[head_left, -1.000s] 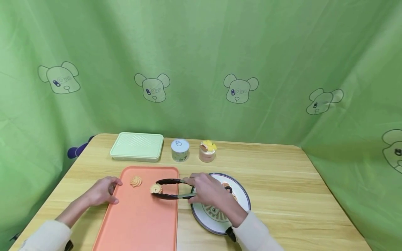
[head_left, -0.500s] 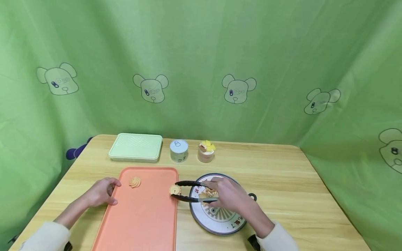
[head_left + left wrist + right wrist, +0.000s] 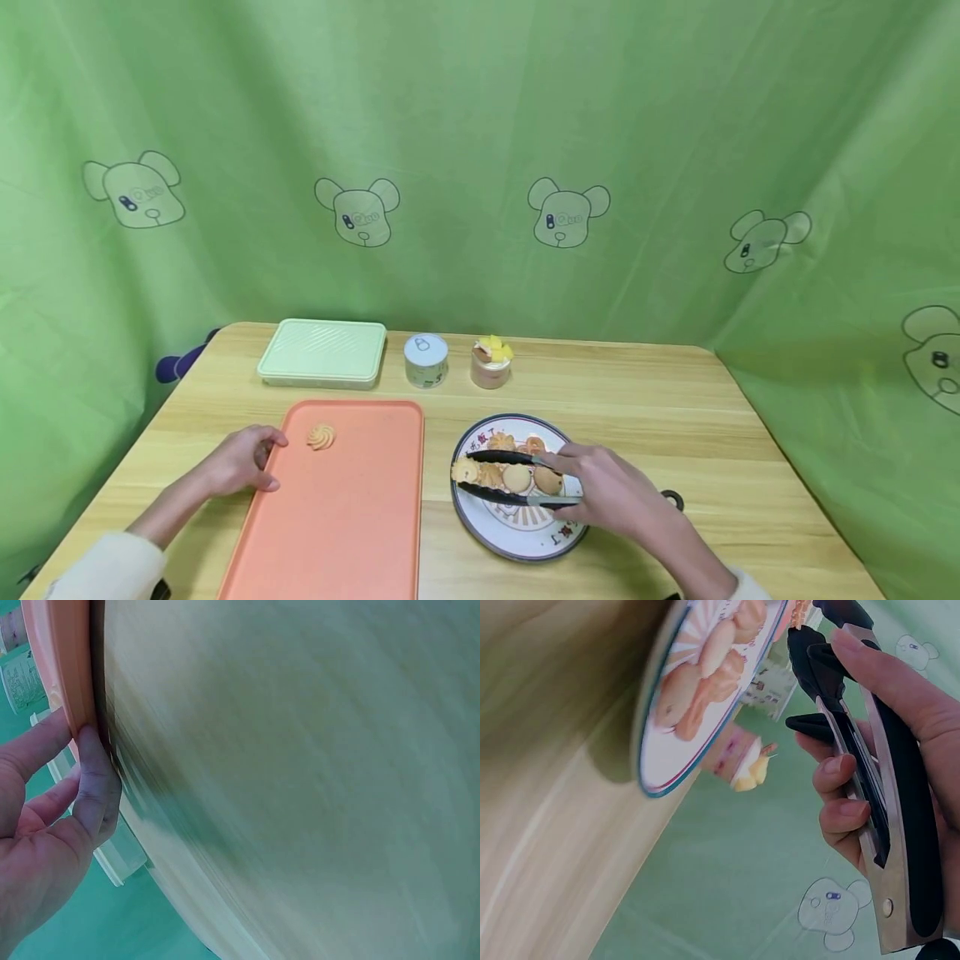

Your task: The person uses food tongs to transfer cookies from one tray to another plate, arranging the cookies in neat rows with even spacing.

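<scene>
My left hand (image 3: 242,460) pinches the left rim of a pink tray (image 3: 330,533); in the left wrist view its thumb and fingers meet at the tray edge (image 3: 71,667). One swirled cookie (image 3: 321,437) lies near the tray's far left corner. My right hand (image 3: 606,490) grips black-and-steel tongs (image 3: 900,817), fingers curled round the handles. Between the tong tips is a round fluted cookie (image 3: 465,472), over the left rim of a white, blue-rimmed plate (image 3: 480,533). Several cookies lie on that plate, among them a pale round one (image 3: 517,477) beneath the tongs.
Along the back of the wooden table (image 3: 645,392) stand a light green lidded box (image 3: 324,350), a white-topped can (image 3: 426,362) and a cup with yellow fruit pieces (image 3: 492,363). A green curtain (image 3: 465,100) hangs behind and at the sides.
My right hand has moved right with the tongs, carrying the fluted cookie from above the tray to the plate's left side. My left hand stays at the tray rim.
</scene>
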Demonstrator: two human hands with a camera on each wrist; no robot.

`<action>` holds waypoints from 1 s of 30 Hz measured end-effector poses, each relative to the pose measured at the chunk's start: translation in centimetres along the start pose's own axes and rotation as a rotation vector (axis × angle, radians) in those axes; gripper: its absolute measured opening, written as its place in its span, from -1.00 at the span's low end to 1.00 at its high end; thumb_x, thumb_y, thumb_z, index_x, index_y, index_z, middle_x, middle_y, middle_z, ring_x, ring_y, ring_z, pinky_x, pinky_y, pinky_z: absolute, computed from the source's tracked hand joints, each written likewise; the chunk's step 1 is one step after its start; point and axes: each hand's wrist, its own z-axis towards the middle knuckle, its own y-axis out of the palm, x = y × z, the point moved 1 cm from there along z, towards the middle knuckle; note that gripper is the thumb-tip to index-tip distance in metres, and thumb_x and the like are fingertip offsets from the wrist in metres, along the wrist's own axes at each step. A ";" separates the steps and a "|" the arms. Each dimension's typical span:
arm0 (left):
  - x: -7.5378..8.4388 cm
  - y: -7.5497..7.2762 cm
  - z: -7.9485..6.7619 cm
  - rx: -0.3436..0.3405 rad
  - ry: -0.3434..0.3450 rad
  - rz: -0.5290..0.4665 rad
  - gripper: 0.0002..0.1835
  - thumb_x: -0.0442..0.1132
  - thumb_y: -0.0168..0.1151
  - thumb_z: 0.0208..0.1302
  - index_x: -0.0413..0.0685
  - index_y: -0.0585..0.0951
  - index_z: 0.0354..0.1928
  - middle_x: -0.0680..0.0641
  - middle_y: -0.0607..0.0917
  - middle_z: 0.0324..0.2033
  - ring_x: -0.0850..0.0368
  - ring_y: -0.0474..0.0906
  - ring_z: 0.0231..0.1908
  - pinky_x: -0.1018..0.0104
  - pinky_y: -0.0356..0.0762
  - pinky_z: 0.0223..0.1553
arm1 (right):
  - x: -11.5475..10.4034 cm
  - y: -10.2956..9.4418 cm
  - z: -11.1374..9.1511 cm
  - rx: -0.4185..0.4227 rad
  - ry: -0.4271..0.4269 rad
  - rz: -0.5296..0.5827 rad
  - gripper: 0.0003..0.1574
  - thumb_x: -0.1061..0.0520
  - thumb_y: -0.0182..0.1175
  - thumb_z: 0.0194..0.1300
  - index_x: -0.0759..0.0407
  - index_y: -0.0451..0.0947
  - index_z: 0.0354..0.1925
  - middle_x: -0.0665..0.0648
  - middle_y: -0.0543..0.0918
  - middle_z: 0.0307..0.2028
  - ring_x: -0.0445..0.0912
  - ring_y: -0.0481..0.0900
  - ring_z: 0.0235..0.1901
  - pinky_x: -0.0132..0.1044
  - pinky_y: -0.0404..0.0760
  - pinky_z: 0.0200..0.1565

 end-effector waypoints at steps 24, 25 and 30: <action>-0.1 0.1 0.0 -0.005 -0.002 -0.022 -0.41 -0.51 0.48 -0.25 -0.39 0.47 -0.06 -0.13 0.55 -0.37 0.10 0.44 -0.42 0.37 0.46 -0.47 | 2.3 0.7 -4.8 -0.110 0.112 0.108 -0.14 -0.05 0.53 -0.24 0.12 0.56 0.11 0.09 0.66 -0.08 0.02 0.64 -0.11 -0.10 0.63 -0.16; -0.1 0.1 0.0 -0.004 -0.002 -0.020 -0.41 -0.51 0.48 -0.25 -0.39 0.47 -0.06 -0.14 0.54 -0.37 0.10 0.44 -0.42 0.37 0.46 -0.47 | 2.3 0.6 -4.8 -0.111 0.118 0.111 -0.13 -0.05 0.53 -0.25 0.11 0.56 0.11 0.08 0.66 -0.08 0.03 0.64 -0.11 -0.09 0.63 -0.15; -0.1 0.1 0.0 0.001 0.002 0.002 -0.41 -0.49 0.49 -0.25 -0.38 0.48 -0.06 -0.14 0.54 -0.35 0.10 0.43 -0.42 0.37 0.45 -0.46 | 2.2 0.4 -4.5 -0.101 0.117 0.118 -0.11 -0.03 0.54 -0.28 0.12 0.55 0.12 0.12 0.66 -0.06 0.11 0.63 -0.08 -0.02 0.62 -0.11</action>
